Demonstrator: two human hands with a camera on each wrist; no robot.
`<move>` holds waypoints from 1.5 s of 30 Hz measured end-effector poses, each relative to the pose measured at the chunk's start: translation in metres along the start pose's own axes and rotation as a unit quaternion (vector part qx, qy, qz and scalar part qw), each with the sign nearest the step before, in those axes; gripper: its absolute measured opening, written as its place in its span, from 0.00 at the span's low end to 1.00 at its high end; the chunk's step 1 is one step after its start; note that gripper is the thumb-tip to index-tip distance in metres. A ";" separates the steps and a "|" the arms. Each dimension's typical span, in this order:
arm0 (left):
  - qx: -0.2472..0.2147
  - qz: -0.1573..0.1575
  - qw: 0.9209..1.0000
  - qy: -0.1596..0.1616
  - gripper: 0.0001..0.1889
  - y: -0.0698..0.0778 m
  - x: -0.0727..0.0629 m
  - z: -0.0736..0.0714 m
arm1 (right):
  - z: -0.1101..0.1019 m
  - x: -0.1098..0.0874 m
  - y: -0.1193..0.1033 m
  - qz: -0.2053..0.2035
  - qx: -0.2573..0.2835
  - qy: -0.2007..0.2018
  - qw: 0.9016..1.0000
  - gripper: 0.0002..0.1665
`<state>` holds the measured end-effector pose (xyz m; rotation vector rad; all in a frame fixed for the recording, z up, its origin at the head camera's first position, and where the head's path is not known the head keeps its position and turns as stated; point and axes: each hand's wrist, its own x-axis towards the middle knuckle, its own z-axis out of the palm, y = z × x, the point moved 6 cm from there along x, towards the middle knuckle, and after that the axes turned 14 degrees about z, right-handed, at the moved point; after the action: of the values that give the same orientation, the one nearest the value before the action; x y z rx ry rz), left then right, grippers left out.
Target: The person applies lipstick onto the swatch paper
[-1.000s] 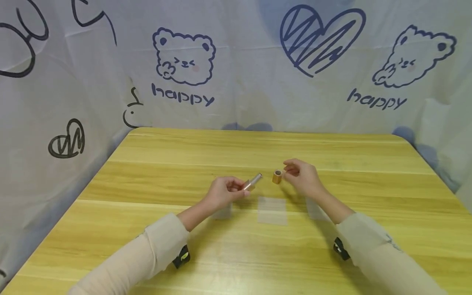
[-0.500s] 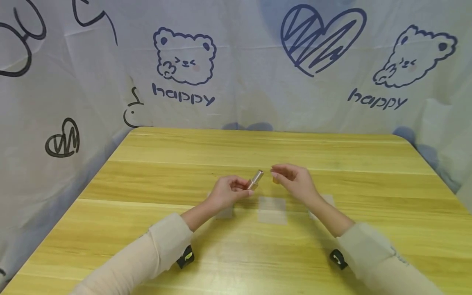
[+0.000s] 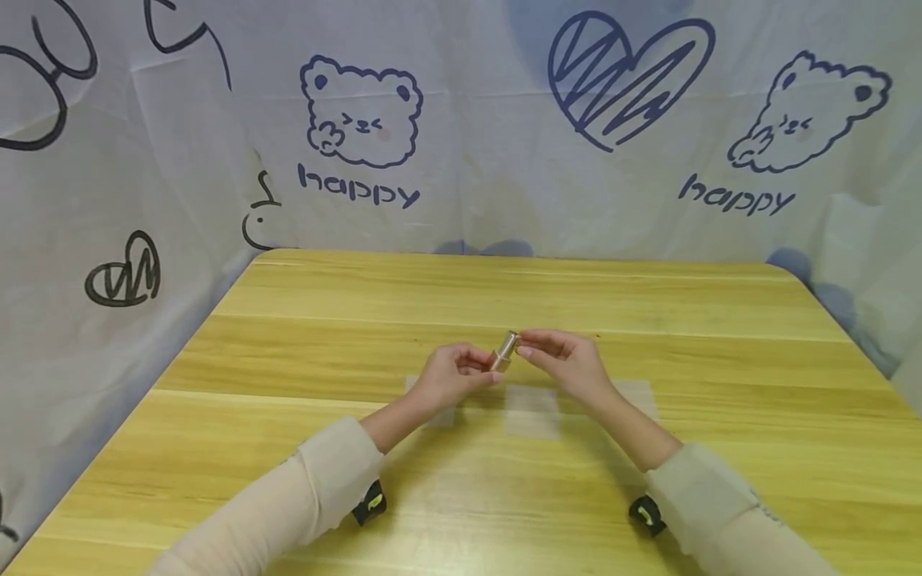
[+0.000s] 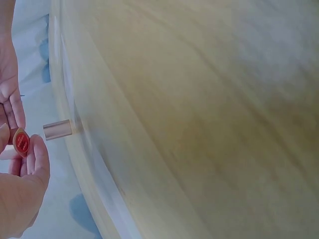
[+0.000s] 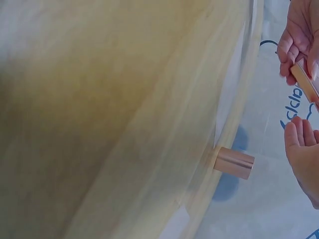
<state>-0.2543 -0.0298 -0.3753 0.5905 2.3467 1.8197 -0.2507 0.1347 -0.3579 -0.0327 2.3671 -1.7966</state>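
My left hand (image 3: 455, 374) pinches an uncapped lipstick (image 3: 507, 346) by its base, tilted with its silvery upper end up and to the right. Its red bottom label faces the left wrist view. From the right comes my right hand (image 3: 565, 362), its fingertips right beside the lipstick's upper end and its fingers loosely bent. Fairly straight fingers show on the right hand in the right wrist view. The copper-coloured lipstick cap (image 5: 234, 163) stands on the table; in the head view it is hidden behind my right hand.
Thin whitish squares lie in a row on the wooden table (image 3: 461, 496): a middle square (image 3: 531, 412), a left square (image 3: 438, 412) and a right square (image 3: 639, 394), the outer two partly covered by my arms. A white cloth (image 3: 475, 160) with drawings hangs behind.
My right hand has moved left, past the cap, to the lipstick's upper end, covering the cap from the head view. My left hand has shifted slightly right and turned the lipstick more upright.
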 end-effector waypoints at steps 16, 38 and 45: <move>-0.001 0.021 1.000 -0.018 0.13 0.006 -0.002 0.012 | 0.010 -0.003 -0.003 0.002 0.041 -0.035 0.999 0.19; 0.025 0.069 0.996 -0.052 0.15 0.009 -0.003 0.017 | 0.012 -0.008 -0.010 -0.011 0.062 -0.046 0.997 0.20; 0.034 0.072 0.996 -0.035 0.13 0.008 -0.003 0.018 | 0.010 -0.011 -0.010 -0.013 0.037 -0.035 0.999 0.18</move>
<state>-0.2441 -0.0129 -0.3731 0.8390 2.3842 1.7483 -0.2395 0.1234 -0.3499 -0.1149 2.2617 -1.8619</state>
